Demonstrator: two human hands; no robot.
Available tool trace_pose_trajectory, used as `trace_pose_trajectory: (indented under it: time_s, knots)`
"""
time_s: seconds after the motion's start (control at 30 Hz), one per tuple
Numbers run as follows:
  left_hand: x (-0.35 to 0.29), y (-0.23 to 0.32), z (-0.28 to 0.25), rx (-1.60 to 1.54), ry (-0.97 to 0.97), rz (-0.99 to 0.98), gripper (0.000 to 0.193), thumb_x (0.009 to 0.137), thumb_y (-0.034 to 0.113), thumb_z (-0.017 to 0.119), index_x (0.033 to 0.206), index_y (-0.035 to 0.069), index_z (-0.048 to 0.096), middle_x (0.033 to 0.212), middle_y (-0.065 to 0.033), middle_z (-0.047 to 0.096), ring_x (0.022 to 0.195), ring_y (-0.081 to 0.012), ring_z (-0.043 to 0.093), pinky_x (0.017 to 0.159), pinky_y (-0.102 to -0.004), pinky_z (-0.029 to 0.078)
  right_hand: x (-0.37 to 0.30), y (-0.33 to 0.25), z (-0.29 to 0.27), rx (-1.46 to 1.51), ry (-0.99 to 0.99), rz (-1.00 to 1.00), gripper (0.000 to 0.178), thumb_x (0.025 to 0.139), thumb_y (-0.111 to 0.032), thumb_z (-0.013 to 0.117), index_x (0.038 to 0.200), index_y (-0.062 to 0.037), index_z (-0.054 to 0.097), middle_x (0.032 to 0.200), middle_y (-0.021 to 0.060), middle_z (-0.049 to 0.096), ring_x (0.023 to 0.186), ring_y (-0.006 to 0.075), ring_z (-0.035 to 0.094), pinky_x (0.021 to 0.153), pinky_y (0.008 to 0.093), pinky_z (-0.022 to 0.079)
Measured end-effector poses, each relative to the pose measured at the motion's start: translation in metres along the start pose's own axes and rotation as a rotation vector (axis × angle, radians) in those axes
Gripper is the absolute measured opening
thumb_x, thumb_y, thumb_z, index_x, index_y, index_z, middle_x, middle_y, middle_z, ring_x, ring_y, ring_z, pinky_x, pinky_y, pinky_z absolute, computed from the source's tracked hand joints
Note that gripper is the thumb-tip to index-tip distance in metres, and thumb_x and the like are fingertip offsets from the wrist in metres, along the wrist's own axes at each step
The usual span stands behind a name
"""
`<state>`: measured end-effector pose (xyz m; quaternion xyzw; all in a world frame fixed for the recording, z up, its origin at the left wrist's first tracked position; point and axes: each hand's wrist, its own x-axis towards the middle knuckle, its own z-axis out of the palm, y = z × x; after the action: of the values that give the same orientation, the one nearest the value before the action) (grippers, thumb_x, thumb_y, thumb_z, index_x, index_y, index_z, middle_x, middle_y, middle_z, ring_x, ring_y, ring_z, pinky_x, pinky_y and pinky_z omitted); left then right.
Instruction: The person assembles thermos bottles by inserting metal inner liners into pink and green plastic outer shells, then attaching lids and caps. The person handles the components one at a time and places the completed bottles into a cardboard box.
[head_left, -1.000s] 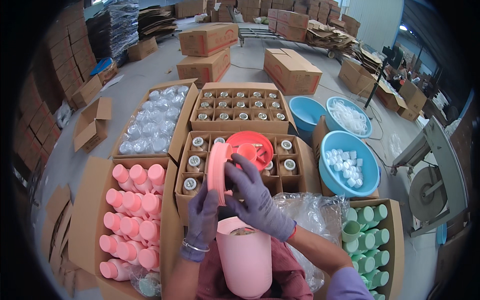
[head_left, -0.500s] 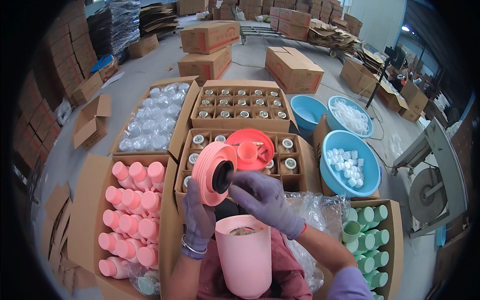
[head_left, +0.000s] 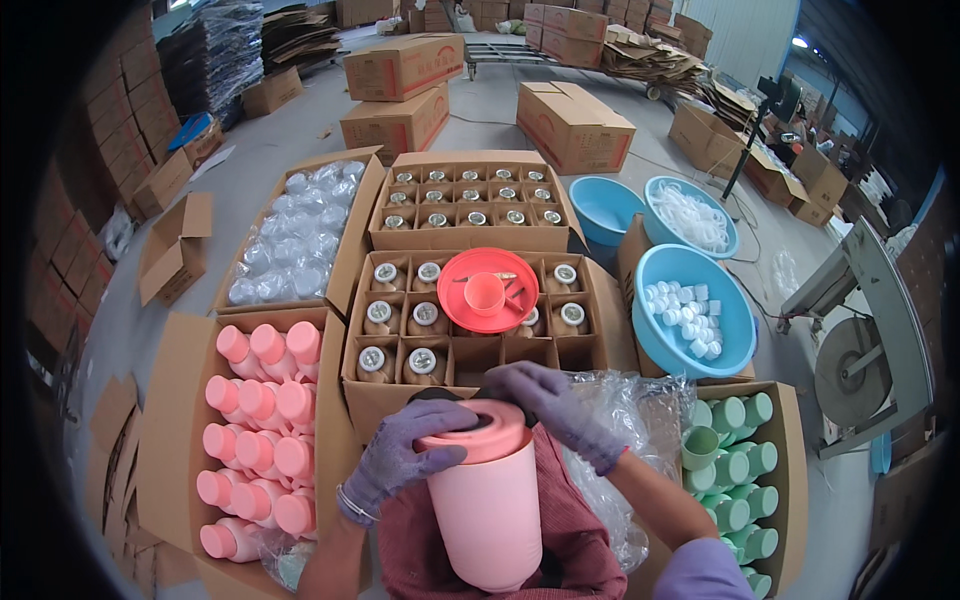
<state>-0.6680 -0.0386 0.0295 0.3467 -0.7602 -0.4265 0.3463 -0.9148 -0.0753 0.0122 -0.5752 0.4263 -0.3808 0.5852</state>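
Note:
On my lap stands a pink plastic canister (head_left: 485, 520), upright and leaning slightly. A pink threaded collar (head_left: 490, 442) sits over its mouth, tilted, with a dark hole in its middle. My left hand (head_left: 405, 450), in a purple glove, is closed round the collar's left side, the thumb along its lower edge. My right hand (head_left: 560, 410), gloved too, lies over the collar's far right edge with its fingers stretched to the left; its fingertips are partly hidden. The black ring seen earlier in the collar is mostly out of sight.
Ahead, a divided carton (head_left: 400, 395) holds silver-topped bottles and a red plate (head_left: 455, 310) with a cup. Pink bottles (head_left: 258, 400) fill a carton at left, green cups (head_left: 735, 468) one at right. Blue basins (head_left: 648, 345) hold white caps and rings. Clear plastic film (head_left: 625, 430) lies beside me.
My left hand has turned the collar over and lowered it onto the canister's mouth. My right hand has moved from the black ring to the collar's far right edge.

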Motion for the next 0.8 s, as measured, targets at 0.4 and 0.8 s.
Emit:
trace_pose_trajectory:
  time_s: [0.4,0.8]
  knots:
    - [-0.018,0.023,0.026,0.161,0.072,-0.083,0.04,0.1,0.032,0.053,0.123,0.0,0.06,0.116,-0.0168,0.066,0.111,-0.0295,0.063,0.098,-0.0378,0.048,0.004,0.012,0.012,0.121,-0.502,0.022,0.046,0.101,-0.031,0.049,0.135,-0.0003,0.054,0.132,0.0121,0.058,0.125,0.0196,0.052,0.108,0.0321,0.039]
    - [-0.091,0.001,0.15,-0.571,0.303,-0.664,0.035,0.101,0.023,0.052,0.126,-0.002,0.053,0.105,-0.0043,0.06,0.092,-0.0107,0.056,0.084,-0.0254,0.047,-0.116,-0.001,-0.085,-0.355,-0.249,0.143,0.061,0.101,-0.041,0.049,0.152,-0.0108,0.034,0.153,0.0161,0.034,0.141,0.0286,0.033,0.115,0.0369,0.029]
